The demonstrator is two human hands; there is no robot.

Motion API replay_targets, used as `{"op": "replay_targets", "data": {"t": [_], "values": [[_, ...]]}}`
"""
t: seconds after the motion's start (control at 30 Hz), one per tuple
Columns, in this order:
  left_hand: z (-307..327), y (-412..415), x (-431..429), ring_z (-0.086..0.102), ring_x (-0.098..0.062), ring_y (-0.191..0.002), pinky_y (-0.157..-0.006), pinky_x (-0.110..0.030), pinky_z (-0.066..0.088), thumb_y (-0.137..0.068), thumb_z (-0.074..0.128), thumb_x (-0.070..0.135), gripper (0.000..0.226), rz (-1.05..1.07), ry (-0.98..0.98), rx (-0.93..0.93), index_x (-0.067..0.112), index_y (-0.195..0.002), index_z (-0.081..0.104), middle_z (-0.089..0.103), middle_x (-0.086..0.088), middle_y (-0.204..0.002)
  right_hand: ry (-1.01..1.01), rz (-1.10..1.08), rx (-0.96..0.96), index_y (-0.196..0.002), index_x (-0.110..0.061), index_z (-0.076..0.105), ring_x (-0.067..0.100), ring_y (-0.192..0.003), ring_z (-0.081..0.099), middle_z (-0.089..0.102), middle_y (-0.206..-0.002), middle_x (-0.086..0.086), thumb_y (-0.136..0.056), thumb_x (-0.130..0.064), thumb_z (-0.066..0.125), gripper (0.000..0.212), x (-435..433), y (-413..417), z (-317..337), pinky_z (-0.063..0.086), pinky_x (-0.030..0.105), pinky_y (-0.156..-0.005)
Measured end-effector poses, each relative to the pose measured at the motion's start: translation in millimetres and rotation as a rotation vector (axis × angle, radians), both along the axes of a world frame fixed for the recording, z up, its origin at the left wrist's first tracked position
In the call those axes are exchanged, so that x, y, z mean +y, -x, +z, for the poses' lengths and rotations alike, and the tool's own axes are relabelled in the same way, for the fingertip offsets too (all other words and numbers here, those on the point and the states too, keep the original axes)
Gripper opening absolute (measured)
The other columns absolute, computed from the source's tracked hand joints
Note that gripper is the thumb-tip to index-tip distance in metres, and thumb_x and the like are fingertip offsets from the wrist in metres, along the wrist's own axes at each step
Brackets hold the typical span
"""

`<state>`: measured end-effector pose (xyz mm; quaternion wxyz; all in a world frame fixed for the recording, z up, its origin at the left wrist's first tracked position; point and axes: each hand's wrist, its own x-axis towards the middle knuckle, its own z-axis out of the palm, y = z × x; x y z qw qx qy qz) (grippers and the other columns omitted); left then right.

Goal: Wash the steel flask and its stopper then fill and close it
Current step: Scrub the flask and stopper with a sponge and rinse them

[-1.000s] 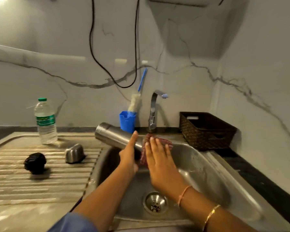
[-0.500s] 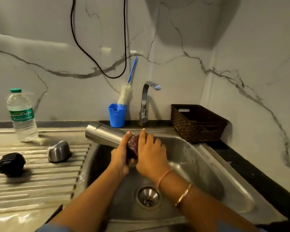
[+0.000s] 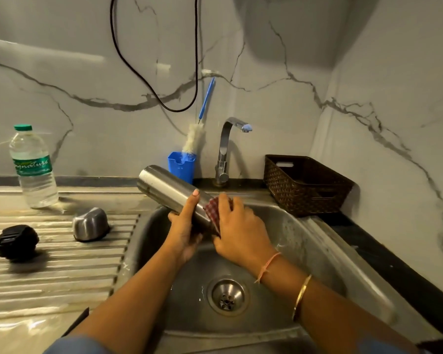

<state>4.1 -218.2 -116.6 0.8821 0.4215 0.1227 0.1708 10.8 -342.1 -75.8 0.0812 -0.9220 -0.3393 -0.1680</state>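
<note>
Flask (image 3: 168, 189), tilted over sink (image 3: 308, 247): left hand (image 3: 184, 229) with fingers wrapped round its body; right hand (image 3: 242, 232) with fingers curled, pressing a checked cloth (image 3: 212, 210) against it. Advice: grip firmly, rub all round.

Flask (image 3: 164, 188) brushed steel, satin sheen; scrub cloth (image 3: 212, 212) checked weave; sink (image 3: 304, 241) dull scuffed steel; basket (image 3: 304, 187) woven

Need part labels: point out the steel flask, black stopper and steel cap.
steel flask (image 3: 164, 187): head view, bare upper body.
black stopper (image 3: 15, 241): head view, its middle.
steel cap (image 3: 90, 224): head view, its side.
</note>
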Motion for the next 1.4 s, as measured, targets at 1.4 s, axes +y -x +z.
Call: {"op": "replay_targets", "data": {"t": [1.4], "values": [[22.7,15.5,-22.7,0.055,-0.019,-0.107,-0.089,-0.033,0.050,-0.072,0.076,0.019,0.096,0.124,-0.473,-0.073,0.023,-0.144,0.012,0.046,-0.005,-0.131,-1.023,-0.176,0.521,-0.132,-0.026,0.046,0.022,-0.097,0.063,0.062,-0.114,0.003,-0.096,-0.044,0.042,0.041,8.0,-35.5,-26.8,0.053,0.045,-0.087]]}}
